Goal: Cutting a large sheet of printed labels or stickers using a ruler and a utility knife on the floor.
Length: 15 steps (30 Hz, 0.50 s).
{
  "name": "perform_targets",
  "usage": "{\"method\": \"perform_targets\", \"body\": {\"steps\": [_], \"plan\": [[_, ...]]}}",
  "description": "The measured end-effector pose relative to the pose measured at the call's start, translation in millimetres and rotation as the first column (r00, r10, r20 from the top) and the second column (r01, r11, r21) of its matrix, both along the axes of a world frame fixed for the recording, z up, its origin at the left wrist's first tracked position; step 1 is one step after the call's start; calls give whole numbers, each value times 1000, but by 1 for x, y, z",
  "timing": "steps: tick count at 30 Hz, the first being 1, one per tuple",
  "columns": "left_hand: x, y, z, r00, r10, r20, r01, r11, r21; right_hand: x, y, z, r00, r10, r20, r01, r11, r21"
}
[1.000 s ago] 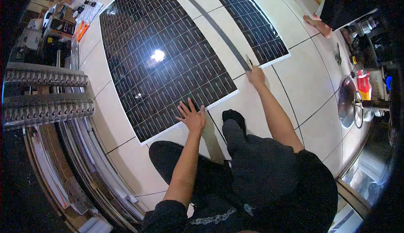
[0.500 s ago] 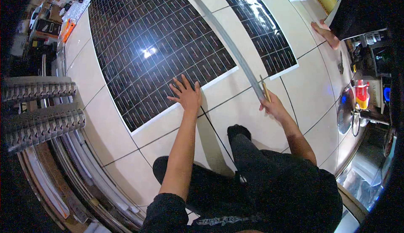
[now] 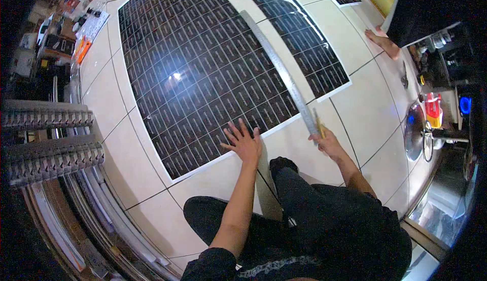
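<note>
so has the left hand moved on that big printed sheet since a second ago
Yes. The left hand has slid from the white margin at the near edge of the large dark printed sheet onto the printed area.

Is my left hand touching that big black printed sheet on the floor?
Touching. The head view shows the left hand pressed flat, fingers spread over the near edge of the black sheet.

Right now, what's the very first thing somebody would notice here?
Most likely the big dark sheet covered in rows of little rectangles, spread across the tiled floor. The left hand lies flat with spread fingers on its near edge. Just right of it, the right hand holds the near end of a long metal ruler that lies along the sheet's right edge, together with something small and yellow.
</note>
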State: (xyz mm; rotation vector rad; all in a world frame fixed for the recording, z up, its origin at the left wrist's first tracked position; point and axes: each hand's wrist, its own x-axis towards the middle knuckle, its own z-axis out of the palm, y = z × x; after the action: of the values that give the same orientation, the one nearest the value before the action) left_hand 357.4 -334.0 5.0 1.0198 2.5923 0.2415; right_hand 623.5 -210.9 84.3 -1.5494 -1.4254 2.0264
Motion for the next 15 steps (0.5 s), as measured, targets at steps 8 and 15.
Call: {"method": "perform_targets", "body": {"steps": [8,15], "plan": [[-4,7,20,990,89,111,-89,996,-9,6,10,-36,807,243,538,-464,824,324],[-67,55,25,997,79,-19,-73,977,201,-3,118,-27,722,-212,658,-430,607,668]]}}
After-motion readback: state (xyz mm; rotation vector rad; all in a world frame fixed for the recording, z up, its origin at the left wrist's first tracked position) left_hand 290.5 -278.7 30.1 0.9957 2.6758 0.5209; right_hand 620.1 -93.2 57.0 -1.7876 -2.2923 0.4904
